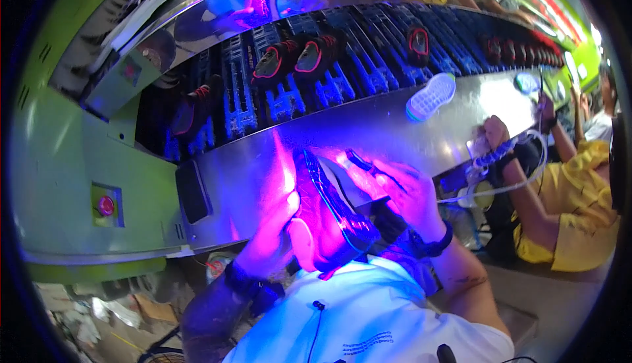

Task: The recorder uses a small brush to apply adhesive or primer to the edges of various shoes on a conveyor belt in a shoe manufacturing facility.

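Note:
Under strong violet-pink light, a shoe [327, 221] is held in front of my chest, above the steel ledge's front edge. Its side is turned up, and a dark glossy band runs along it. My left hand [280, 215] grips the shoe from the left, fingers stretched along its side. My right hand [409, 195] is closed round a slim dark-handled tool [359, 161] at the shoe's right side. The tool's tip is lost in the glare, so its kind is unclear. Whether the right fingers also touch the shoe cannot be made out.
Behind the steel ledge [257, 159], a conveyor of blue slats [289, 103] carries several dark shoes with red trim [270, 60]. A pale shoe sole [431, 96] lies on the ledge. At left stands a green machine housing [66, 159] with a red button. A co-worker in yellow [559, 224] works at right.

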`<act>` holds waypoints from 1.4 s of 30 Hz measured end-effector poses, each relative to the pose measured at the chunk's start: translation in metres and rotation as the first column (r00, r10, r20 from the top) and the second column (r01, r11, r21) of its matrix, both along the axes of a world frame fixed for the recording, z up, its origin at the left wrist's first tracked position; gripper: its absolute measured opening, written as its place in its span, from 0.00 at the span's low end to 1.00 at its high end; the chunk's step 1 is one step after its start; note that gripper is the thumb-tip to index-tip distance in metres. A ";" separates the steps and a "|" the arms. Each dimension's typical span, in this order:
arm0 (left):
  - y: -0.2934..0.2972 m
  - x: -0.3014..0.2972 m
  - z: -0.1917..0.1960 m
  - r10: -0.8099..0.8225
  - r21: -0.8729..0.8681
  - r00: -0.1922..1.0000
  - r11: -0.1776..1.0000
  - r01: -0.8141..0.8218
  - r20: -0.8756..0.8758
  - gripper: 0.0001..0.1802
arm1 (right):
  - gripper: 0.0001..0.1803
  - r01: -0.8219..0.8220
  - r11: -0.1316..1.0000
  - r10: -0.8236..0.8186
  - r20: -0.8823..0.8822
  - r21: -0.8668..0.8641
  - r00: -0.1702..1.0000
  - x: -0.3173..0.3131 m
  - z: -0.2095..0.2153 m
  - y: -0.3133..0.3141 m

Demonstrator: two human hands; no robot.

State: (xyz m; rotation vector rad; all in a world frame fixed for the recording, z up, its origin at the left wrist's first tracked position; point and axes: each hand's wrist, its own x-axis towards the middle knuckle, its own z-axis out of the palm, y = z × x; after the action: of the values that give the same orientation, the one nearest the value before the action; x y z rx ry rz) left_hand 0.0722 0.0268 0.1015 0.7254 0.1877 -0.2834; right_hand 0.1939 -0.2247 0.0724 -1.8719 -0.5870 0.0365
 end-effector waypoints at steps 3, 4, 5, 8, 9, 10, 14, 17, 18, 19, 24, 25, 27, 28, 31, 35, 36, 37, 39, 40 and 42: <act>0.018 0.023 0.011 0.049 0.411 0.985 0.904 -0.116 0.168 0.49 | 0.19 -0.107 0.982 0.130 -0.147 0.154 0.981 0.000 0.019 0.017; 0.029 0.029 -0.001 0.020 0.566 0.959 0.803 -0.183 0.282 0.56 | 0.19 -0.121 0.977 0.154 -0.187 0.177 0.970 -0.004 0.021 0.019; 0.030 0.033 0.000 0.004 0.581 0.960 0.795 -0.172 0.279 0.56 | 0.18 -0.132 0.972 0.177 -0.233 0.196 0.956 -0.007 0.021 0.019; 0.027 0.043 0.006 -0.086 0.636 0.960 0.764 -0.108 0.267 0.63 | 0.19 -0.100 0.953 0.165 -0.212 0.285 0.963 0.007 0.030 0.030; 0.027 0.044 0.007 -0.098 0.646 0.962 0.757 -0.093 0.254 0.63 | 0.19 -0.101 0.966 0.147 -0.183 0.239 0.972 0.012 0.036 0.035; 0.028 0.044 0.009 -0.122 0.660 0.963 0.748 -0.070 0.239 0.63 | 0.19 -0.053 0.951 0.138 -0.262 0.306 0.955 0.012 0.037 0.041; 0.032 0.051 0.010 -0.144 0.661 0.962 0.749 -0.047 0.232 0.63 | 0.19 -0.068 0.972 0.112 -0.194 0.223 0.975 0.012 0.031 0.036; 0.035 0.055 0.007 -0.153 0.690 0.965 0.723 -0.038 0.214 0.63 | 0.19 -0.112 0.979 0.124 -0.063 0.172 0.990 0.002 0.009 0.015; 0.037 0.058 0.005 -0.169 0.732 0.967 0.681 -0.024 0.189 0.62 | 0.19 -0.108 0.973 0.132 -0.108 0.205 0.985 0.003 0.003 0.011; 0.034 0.061 0.004 -0.182 0.738 0.965 0.674 -0.017 0.189 0.62 | 0.19 -0.097 0.972 0.121 -0.105 0.214 0.987 0.009 -0.003 0.007; 0.026 0.091 -0.011 -0.126 0.728 0.964 0.680 -0.087 0.232 0.58 | 0.18 -0.111 0.978 0.134 -0.127 0.174 0.983 0.042 -0.017 -0.011; 0.023 0.103 -0.012 -0.069 0.698 0.971 0.707 -0.113 0.227 0.57 | 0.19 -0.126 0.976 0.138 -0.059 0.175 0.989 0.049 -0.027 -0.017; 0.022 0.134 -0.015 -0.027 0.711 0.981 0.693 -0.121 0.193 0.52 | 0.18 0.009 0.998 -0.014 0.093 0.055 0.996 0.070 -0.056 -0.027; 0.027 0.159 -0.024 -0.024 0.766 0.975 0.623 -0.160 0.223 0.48 | 0.19 0.091 0.981 -0.088 -0.021 0.174 0.996 0.078 -0.067 -0.032; 0.004 0.252 -0.015 -0.099 0.829 0.935 0.500 -0.249 0.340 0.41 | 0.19 0.313 0.900 -0.227 -0.287 0.303 0.931 0.091 -0.077 -0.049; -0.030 0.387 -0.003 -0.252 0.945 0.917 -0.021 -0.325 0.310 0.41 | 0.19 0.453 0.793 -0.237 -0.479 0.407 0.845 0.096 -0.083 -0.048; -0.045 0.406 0.007 -0.244 0.943 0.930 -0.115 -0.311 0.277 0.42 | 0.19 0.448 0.799 -0.233 -0.480 0.401 0.846 0.097 -0.082 -0.046; -0.062 0.424 0.011 -0.233 0.933 0.941 -0.206 -0.294 0.245 0.43 | 0.19 0.420 0.837 -0.284 -0.377 0.350 0.881 0.100 -0.082 -0.043; -0.083 0.465 -0.030 -0.247 0.910 0.954 -0.332 -0.251 0.173 0.47 | 0.18 0.403 0.865 -0.329 -0.267 0.300 0.906 0.104 -0.085 -0.040; -0.095 0.473 -0.047 -0.199 0.902 0.973 -0.388 -0.191 0.120 0.48 | 0.18 0.403 0.862 -0.319 -0.288 0.307 0.903 0.104 -0.083 -0.037; -0.112 0.481 -0.063 -0.138 0.900 0.988 -0.417 -0.124 0.072 0.48 | 0.18 0.401 0.862 -0.306 -0.313 0.310 0.899 0.106 -0.081 -0.038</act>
State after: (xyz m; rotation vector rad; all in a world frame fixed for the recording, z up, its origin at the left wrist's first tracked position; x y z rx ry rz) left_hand 0.5532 -0.0847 0.0382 2.7242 0.2545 0.0690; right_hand 0.3004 -0.2622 -0.0088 -1.5469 -0.0513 -0.0742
